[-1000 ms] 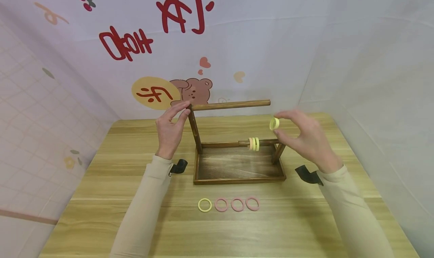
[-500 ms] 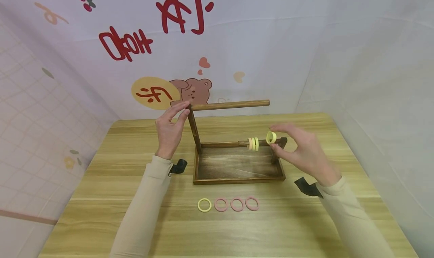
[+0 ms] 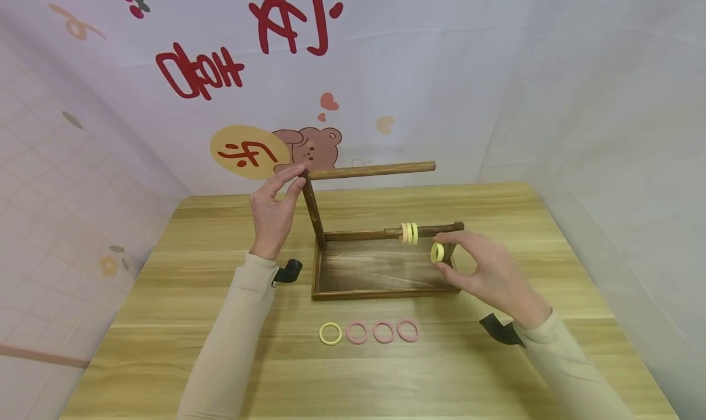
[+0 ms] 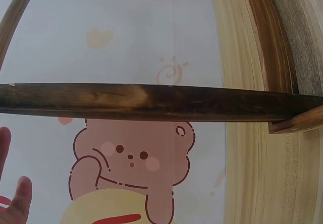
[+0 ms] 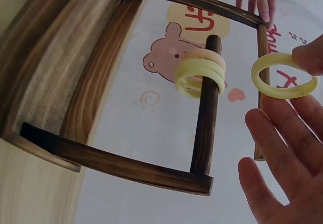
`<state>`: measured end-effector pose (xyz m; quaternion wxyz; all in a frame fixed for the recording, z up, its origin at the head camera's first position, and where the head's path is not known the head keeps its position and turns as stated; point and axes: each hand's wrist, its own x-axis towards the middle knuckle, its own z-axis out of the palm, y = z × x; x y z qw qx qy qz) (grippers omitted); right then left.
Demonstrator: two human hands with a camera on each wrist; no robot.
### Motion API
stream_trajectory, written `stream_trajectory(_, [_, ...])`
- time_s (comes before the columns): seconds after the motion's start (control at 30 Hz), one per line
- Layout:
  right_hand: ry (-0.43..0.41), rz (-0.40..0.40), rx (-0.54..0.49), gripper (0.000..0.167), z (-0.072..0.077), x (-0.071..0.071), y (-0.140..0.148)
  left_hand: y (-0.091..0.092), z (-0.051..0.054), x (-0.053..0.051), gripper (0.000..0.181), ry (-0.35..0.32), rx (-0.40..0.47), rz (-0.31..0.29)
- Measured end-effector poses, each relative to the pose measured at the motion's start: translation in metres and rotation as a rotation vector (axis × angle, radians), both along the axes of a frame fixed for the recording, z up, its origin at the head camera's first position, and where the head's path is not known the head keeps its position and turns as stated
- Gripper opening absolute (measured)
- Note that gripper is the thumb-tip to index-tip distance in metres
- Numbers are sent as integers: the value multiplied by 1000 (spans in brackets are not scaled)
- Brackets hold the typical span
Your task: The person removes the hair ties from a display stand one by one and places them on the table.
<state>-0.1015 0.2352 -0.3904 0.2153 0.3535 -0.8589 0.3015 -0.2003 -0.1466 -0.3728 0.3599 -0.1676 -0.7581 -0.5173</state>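
My left hand (image 3: 271,214) pinches the top of the tall left post of a dark wooden stand (image 3: 313,211). From that post an upper rod (image 3: 375,170) reaches right. A lower rod (image 5: 206,128) joins the short right post and carries several rings (image 3: 409,233), pale yellow and peach, near its free end. My right hand (image 3: 488,270) pinches a yellow ring (image 5: 262,77) between thumb and fingers, in front of the lower rod's right part and apart from it. It looks banded; whether it is two rings together I cannot tell.
On the wooden table (image 3: 220,358), in front of the stand's tray base (image 3: 380,295), one yellow ring (image 3: 331,333) and several pink rings (image 3: 383,332) lie flat in a row. A printed cloth backdrop (image 3: 441,89) hangs behind and at the sides.
The right hand has come down with the yellow ring, from above the lower rod's right end to in front of and below it. The left hand keeps its place on the post.
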Motion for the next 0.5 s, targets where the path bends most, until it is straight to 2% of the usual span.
stream_trajectory(0.17, [10,-7,45,41,-9,6,-1,0,0,-1,25,-3,2,-1])
stream_trajectory(0.5, [-14,89,77,36,-26,19,-4,0,1,0,25,-9,-4,1])
